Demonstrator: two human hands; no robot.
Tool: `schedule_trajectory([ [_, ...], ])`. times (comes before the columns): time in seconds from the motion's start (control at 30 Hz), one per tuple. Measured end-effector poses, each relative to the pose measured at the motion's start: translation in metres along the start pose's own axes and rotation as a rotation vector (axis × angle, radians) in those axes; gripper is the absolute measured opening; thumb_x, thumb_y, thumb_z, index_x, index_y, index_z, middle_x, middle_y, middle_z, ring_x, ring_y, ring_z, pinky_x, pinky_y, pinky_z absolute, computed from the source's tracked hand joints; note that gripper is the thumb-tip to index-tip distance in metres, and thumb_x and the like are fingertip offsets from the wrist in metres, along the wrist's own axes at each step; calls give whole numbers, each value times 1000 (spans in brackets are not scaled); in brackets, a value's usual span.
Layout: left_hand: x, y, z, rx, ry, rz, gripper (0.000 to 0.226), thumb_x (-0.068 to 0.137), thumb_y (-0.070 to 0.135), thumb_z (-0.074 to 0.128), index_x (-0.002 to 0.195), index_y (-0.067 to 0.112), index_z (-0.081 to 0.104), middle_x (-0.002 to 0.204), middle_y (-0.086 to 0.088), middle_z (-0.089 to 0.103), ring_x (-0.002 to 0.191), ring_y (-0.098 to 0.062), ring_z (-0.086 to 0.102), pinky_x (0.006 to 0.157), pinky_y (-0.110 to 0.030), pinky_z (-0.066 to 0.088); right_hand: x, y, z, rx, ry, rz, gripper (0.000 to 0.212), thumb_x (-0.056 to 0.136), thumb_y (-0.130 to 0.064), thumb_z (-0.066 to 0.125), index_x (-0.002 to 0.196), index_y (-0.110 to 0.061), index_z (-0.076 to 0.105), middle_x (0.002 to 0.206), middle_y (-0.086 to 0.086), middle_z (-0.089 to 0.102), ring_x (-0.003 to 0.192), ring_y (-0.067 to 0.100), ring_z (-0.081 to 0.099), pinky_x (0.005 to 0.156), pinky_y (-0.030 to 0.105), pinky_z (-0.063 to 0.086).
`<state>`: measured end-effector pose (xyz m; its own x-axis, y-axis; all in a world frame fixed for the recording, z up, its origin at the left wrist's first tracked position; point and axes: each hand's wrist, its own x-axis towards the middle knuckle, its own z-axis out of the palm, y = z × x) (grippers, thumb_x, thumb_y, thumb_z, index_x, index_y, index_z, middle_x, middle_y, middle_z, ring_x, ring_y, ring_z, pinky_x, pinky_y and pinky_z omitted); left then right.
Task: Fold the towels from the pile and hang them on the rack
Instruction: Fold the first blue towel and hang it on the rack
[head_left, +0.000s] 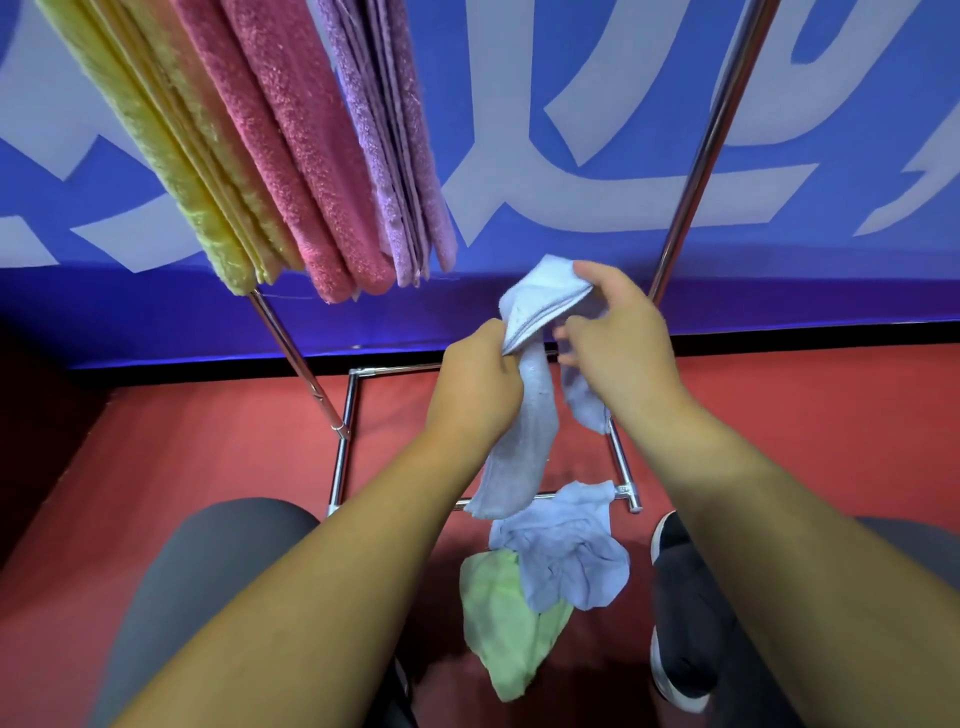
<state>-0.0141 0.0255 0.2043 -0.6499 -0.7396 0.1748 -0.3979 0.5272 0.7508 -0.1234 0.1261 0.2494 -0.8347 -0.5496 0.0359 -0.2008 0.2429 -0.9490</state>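
A light blue towel (524, 441) hangs between my two hands in front of the rack. My left hand (475, 384) grips its upper edge in a fist. Beside it, my right hand (618, 332) pinches the bunched top corner, and a short end dangles below that hand. On the red floor between my feet lies the pile: a crumpled blue towel (566, 551) on top of a pale green towel (504, 623). Folded yellow towels (171, 140), pink towels (291, 156) and purple towels (395, 145) hang from the top of the metal rack (696, 171).
The rack's chrome base frame (340, 467) sits on the red floor (208, 447) just ahead of my knees. A blue wall banner with white shapes (597, 130) stands behind it. My dark shoe (680, 613) is at the right of the pile.
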Motion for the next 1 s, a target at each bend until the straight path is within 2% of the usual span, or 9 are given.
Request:
schedule_trajectory([
  [0.07, -5, 1, -3, -31, 24, 10, 11, 97, 11, 56, 89, 16, 61, 78, 6, 66, 66, -5, 52, 60, -28, 35, -4, 10, -1, -330, -51, -6, 48, 90, -21, 74, 137, -21, 62, 131, 4, 57, 105, 19, 60, 93, 30, 49],
  [0.17, -15, 5, -11, -72, 23, 13, 12, 97, 17, 58, 93, 23, 67, 75, 8, 67, 67, 0, 56, 56, -18, 38, -14, 23, 1, -488, -111, 59, 30, 91, -40, 71, 114, -21, 64, 119, 7, 56, 99, 26, 59, 90, 41, 53],
  [0.27, -27, 10, -18, -38, 4, 29, 17, 96, 24, 59, 104, 32, 70, 81, 11, 72, 74, -4, 63, 63, -23, 48, -22, 28, -3, -607, -110, 25, 17, 97, -39, 61, 100, -23, 65, 115, 8, 55, 94, 33, 59, 88, 45, 56],
  [0.4, -40, 19, -31, 16, -15, 67, 20, 97, 27, 59, 111, 36, 70, 83, 12, 72, 79, -13, 65, 69, -31, 50, -39, 17, -9, -564, -91, -113, 8, 93, -28, 64, 88, -23, 60, 102, 2, 55, 91, 30, 58, 80, 42, 51],
  [0.53, -45, 36, -49, 114, -9, 145, 21, 98, 27, 59, 115, 33, 70, 89, 5, 75, 86, -23, 68, 77, -41, 56, -54, -4, -17, -476, -116, -203, 7, 89, -23, 65, 90, -24, 58, 90, 0, 65, 88, 27, 61, 78, 44, 52],
  [0.73, -45, 68, -90, 248, 56, 185, 28, 95, 20, 55, 118, 30, 67, 101, 0, 76, 96, -28, 68, 75, -44, 56, -60, -58, -34, -529, -82, -350, 6, 92, -16, 61, 96, -12, 59, 87, 9, 68, 85, 35, 60, 71, 45, 50],
  [0.87, -38, 91, -115, 337, 108, 180, 16, 97, 12, 53, 109, 14, 63, 101, -13, 71, 95, -39, 64, 67, -41, 41, -62, -98, -43, -597, -73, -438, 8, 96, -17, 57, 102, -12, 56, 92, 12, 66, 87, 37, 58, 70, 46, 51],
  [0.93, -35, 102, -124, 348, 129, 163, 9, 99, 11, 53, 105, 9, 60, 99, -16, 68, 92, -41, 63, 67, -43, 40, -63, -116, -49, -616, -61, -472, 7, 98, -18, 56, 102, -13, 54, 91, 14, 65, 85, 39, 57, 65, 43, 47],
  [1.0, -31, 113, -133, 323, 154, 145, 9, 99, 9, 54, 104, 7, 60, 101, -18, 67, 93, -43, 64, 72, -48, 48, -63, -134, -56, -630, -30, -491, 7, 99, -19, 54, 101, -13, 53, 88, 12, 62, 82, 39, 56, 60, 39, 39],
])
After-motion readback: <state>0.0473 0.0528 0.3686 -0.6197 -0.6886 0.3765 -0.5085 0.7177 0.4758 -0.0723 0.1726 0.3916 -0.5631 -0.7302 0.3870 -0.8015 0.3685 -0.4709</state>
